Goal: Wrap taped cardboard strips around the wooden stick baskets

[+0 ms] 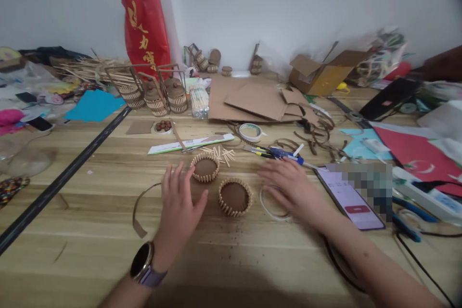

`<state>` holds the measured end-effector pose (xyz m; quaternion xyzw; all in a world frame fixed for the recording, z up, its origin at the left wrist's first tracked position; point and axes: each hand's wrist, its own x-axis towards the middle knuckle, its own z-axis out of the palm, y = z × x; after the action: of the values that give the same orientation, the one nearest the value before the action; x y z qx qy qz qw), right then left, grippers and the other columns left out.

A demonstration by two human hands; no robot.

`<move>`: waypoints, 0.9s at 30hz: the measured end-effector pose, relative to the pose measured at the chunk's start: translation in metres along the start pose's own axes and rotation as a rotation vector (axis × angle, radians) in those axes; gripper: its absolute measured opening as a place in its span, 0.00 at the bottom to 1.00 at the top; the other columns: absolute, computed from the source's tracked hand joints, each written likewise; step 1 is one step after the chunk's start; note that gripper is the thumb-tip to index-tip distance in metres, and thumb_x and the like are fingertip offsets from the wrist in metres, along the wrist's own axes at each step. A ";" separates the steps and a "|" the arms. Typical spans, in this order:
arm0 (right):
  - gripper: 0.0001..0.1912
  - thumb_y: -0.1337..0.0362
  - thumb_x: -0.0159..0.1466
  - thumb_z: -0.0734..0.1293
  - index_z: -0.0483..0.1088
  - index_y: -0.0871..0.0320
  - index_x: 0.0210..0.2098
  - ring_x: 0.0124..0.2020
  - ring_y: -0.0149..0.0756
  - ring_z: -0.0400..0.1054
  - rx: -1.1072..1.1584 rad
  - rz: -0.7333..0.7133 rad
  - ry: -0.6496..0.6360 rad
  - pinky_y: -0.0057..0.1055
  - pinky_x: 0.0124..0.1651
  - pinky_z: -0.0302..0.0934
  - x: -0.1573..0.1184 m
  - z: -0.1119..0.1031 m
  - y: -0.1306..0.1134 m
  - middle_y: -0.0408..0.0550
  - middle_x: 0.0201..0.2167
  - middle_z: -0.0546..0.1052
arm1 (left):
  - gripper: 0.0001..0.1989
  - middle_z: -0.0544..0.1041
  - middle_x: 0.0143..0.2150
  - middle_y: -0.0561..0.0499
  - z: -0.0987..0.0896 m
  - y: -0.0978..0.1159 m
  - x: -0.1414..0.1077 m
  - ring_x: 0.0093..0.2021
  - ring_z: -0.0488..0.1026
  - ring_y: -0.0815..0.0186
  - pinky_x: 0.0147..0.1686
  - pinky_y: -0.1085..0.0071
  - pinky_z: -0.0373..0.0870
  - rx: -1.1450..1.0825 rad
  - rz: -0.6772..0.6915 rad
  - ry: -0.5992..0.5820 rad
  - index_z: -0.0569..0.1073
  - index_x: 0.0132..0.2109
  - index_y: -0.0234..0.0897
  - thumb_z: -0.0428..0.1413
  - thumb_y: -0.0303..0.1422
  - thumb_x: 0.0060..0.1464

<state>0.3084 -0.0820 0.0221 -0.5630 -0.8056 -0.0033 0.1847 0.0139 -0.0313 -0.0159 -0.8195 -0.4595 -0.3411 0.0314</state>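
My left hand, with a watch on the wrist, is spread out just above the table; its fingertips are close to a small round tray edged with upright short sticks. A second such tray, with a brown base, lies nearer to me between my hands. My right hand stretches flat with fingers apart, partly over a thin white ring. Under its fingertips is a blue-handled tool, partly hidden. Neither hand holds anything that I can see. A curved brown strip lies left of my left hand.
Loose short sticks, a tape roll and a bowl of brown balls lie farther back. Behind are cardboard sheets, small lidded baskets and a red bag. A phone and a power strip lie right.
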 end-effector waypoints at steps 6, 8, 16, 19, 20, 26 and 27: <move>0.13 0.61 0.68 0.61 0.77 0.58 0.39 0.44 0.46 0.75 -0.130 0.515 0.002 0.41 0.49 0.67 0.021 -0.020 0.113 0.53 0.40 0.81 | 0.17 0.63 0.62 0.34 0.009 0.010 -0.006 0.69 0.50 0.40 0.60 0.35 0.57 -0.029 0.100 0.017 0.63 0.56 0.35 0.53 0.30 0.61; 0.12 0.59 0.69 0.62 0.75 0.59 0.43 0.42 0.42 0.74 -0.166 0.668 -0.022 0.41 0.46 0.68 0.025 -0.023 0.141 0.51 0.42 0.79 | 0.16 0.64 0.62 0.34 0.013 0.010 -0.008 0.68 0.50 0.39 0.60 0.34 0.57 -0.037 0.136 0.034 0.64 0.55 0.35 0.53 0.29 0.61; 0.16 0.57 0.68 0.65 0.70 0.57 0.53 0.47 0.40 0.71 -0.122 0.822 -0.161 0.42 0.48 0.69 0.044 -0.014 0.178 0.51 0.52 0.73 | 0.13 0.68 0.59 0.38 0.015 0.004 -0.013 0.68 0.54 0.44 0.62 0.35 0.54 -0.088 0.203 0.095 0.67 0.52 0.38 0.53 0.25 0.61; 0.17 0.58 0.68 0.65 0.69 0.57 0.54 0.48 0.40 0.71 -0.093 0.839 -0.191 0.44 0.49 0.69 0.050 -0.006 0.182 0.51 0.53 0.73 | 0.13 0.69 0.59 0.39 0.015 0.004 -0.014 0.68 0.55 0.46 0.62 0.36 0.54 -0.104 0.204 0.092 0.68 0.52 0.39 0.53 0.24 0.61; 0.17 0.58 0.68 0.65 0.69 0.58 0.54 0.48 0.40 0.71 -0.079 0.847 -0.196 0.44 0.49 0.69 0.051 -0.004 0.183 0.52 0.53 0.73 | 0.13 0.69 0.59 0.39 0.016 0.004 -0.015 0.68 0.55 0.46 0.62 0.36 0.55 -0.108 0.205 0.091 0.68 0.51 0.39 0.53 0.24 0.61; 0.18 0.57 0.68 0.66 0.69 0.58 0.54 0.48 0.41 0.71 0.027 0.905 -0.095 0.44 0.49 0.69 0.049 0.002 0.193 0.51 0.53 0.73 | 0.11 0.71 0.57 0.40 0.014 0.005 -0.015 0.67 0.56 0.47 0.61 0.37 0.56 -0.131 0.209 0.098 0.69 0.50 0.39 0.52 0.24 0.61; 0.18 0.57 0.68 0.66 0.69 0.58 0.54 0.48 0.41 0.71 0.044 0.911 -0.055 0.44 0.49 0.69 0.048 0.001 0.196 0.51 0.53 0.73 | 0.11 0.71 0.57 0.40 0.013 0.005 -0.015 0.67 0.56 0.46 0.61 0.37 0.57 -0.136 0.206 0.094 0.69 0.50 0.39 0.52 0.24 0.61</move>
<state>0.4715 0.0331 -0.0041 -0.8558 -0.4801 0.1103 0.1578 0.0195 -0.0405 -0.0336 -0.8458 -0.3465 -0.4045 0.0320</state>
